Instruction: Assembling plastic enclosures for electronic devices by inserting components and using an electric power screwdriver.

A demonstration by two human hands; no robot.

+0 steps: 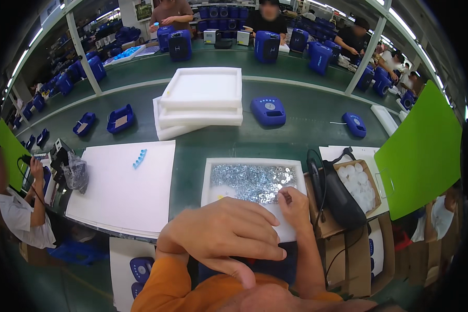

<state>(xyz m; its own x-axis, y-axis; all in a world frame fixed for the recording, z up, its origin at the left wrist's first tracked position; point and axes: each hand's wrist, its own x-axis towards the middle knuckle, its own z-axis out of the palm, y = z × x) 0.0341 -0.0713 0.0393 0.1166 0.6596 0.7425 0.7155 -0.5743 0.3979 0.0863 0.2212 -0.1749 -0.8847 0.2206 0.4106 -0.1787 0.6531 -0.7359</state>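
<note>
My left hand [229, 229] is raised close to the camera, in front of the near edge of a white foam tray [205, 179]. Its fingers stretch loosely to the right with the thumb apart, and nothing shows in them. Many small shiny metal pieces [255, 179], some ring-shaped like washers, lie spread over the tray. At the tray's near right corner is my right hand [295, 208], its fingers curled and the fingertips pinched together beside the metal pieces. Whatever they may hold is too small to tell. My left hand covers part of the tray's near side.
A cardboard box of white round parts [358, 184] stands right of the tray, with a black case [343, 197] against it. White sheets [125, 187] bearing a blue strip [140, 159] lie left. Beyond are stacked foam trays [202, 88] and a blue housing [268, 111]. Co-workers sit around.
</note>
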